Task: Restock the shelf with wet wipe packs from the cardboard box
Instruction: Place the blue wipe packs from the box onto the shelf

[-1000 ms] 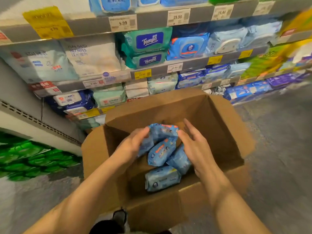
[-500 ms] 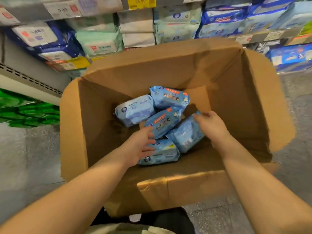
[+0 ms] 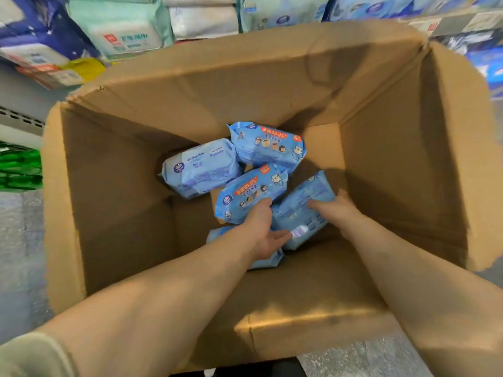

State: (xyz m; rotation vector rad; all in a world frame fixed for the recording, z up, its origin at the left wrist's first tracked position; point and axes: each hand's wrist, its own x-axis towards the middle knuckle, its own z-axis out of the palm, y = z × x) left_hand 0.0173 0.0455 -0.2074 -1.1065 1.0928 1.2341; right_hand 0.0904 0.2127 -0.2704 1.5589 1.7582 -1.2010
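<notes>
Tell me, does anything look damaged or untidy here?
Yes. The cardboard box has ragged, torn flap edges. The wet wipe packs inside lie jumbled at different angles, some overlapping, not stacked. No pack looks torn.

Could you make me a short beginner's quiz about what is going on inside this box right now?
1. True or false: the cardboard box is empty.
2. How many blue wet wipe packs show in it? A) two B) five C) nine
3. Which hand grips the tilted pack by its far edge?

Key
1. False: packs lie on its bottom.
2. B, counting the pack partly hidden under the left hand.
3. The right hand; the left hand's fingers touch its near end.
</notes>
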